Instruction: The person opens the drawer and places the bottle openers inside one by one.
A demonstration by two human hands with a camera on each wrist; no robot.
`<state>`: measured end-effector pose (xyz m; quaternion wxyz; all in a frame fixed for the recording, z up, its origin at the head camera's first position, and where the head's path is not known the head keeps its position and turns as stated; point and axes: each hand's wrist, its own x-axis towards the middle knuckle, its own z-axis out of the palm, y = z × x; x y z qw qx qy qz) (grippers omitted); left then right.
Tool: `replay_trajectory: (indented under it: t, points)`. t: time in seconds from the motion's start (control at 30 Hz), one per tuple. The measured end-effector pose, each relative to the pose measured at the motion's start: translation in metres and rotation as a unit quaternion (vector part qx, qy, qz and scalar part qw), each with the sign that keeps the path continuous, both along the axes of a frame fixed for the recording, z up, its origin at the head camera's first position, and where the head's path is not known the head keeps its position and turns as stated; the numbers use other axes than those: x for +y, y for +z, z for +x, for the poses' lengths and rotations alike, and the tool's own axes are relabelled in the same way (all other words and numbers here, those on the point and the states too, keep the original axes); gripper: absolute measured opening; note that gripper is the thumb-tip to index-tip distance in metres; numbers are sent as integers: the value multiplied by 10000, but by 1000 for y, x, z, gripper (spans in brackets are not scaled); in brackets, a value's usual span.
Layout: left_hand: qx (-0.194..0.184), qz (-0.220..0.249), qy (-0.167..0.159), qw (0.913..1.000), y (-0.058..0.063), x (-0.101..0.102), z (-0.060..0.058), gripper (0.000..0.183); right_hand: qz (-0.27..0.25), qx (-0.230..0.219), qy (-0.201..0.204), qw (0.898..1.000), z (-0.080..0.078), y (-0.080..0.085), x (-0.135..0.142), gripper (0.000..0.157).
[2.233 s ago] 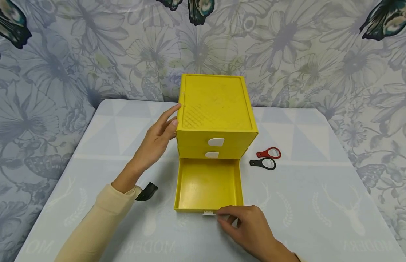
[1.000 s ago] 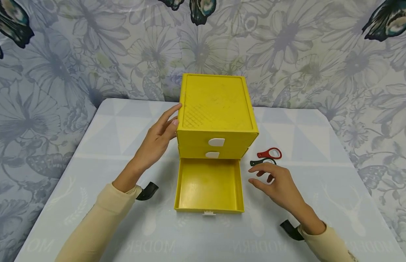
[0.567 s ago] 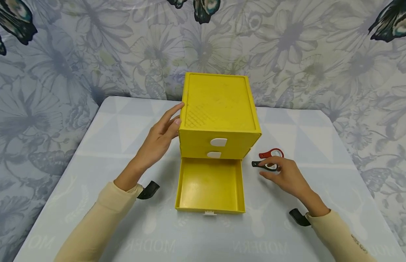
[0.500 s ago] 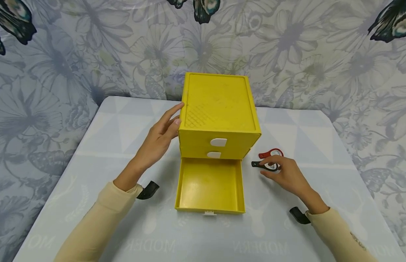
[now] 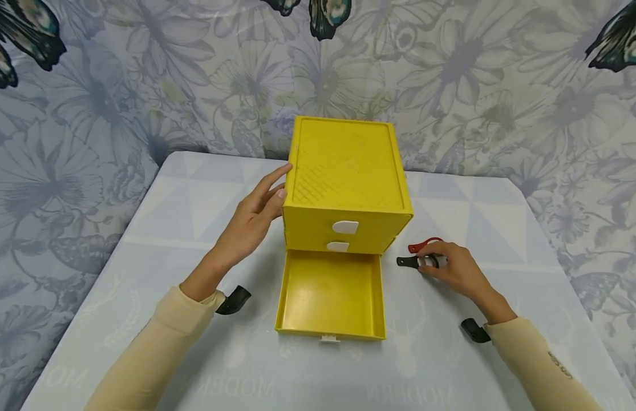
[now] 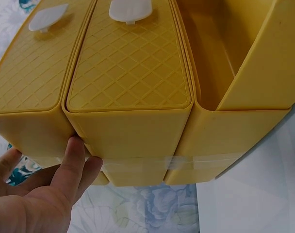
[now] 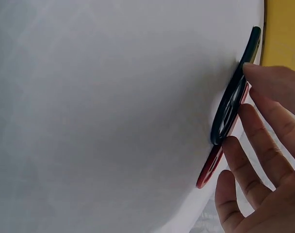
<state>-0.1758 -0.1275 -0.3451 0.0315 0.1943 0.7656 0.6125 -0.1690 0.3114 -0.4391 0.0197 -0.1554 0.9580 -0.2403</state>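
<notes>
A yellow drawer box [image 5: 348,165] stands on the table, its bottom drawer [image 5: 332,294] pulled out and bare inside. My left hand [image 5: 248,220] rests its extended fingers against the box's left side; in the left wrist view, the fingertips [image 6: 75,145] touch the yellow wall. To the right of the box, my right hand [image 5: 456,268] pinches a small black magnifying glass [image 5: 407,262] by its ring, between thumb and fingers. The right wrist view has the thumb on its black frame [image 7: 230,97]. Just behind it lies a red magnifying glass [image 5: 416,248], partly covered by the hand.
White tabs [image 5: 345,227] mark the two upper drawers, both pushed in. A pale patterned cloth covers the table [image 5: 194,365]. Flowered fabric [image 5: 235,74] hangs behind the table and along its left. Black wrist mounts [image 5: 234,301] stick out from both cuffs.
My right hand has left the open drawer's front, moved right and back to the black magnifying glass, and closed its fingers on it. My left hand stays against the box.
</notes>
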Motion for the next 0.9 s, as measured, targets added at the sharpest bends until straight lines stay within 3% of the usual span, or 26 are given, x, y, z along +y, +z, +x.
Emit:
replay_trajectory:
  t: [0.37,0.9]
  points:
    - [-25,-5,-10,10000,1,0,1,49,94,-119,158,9998,-1,0,0,32]
    - [-43,-47,19,10000,1,1,0,49,9,-367,107,9993,2,-2,-3,29]
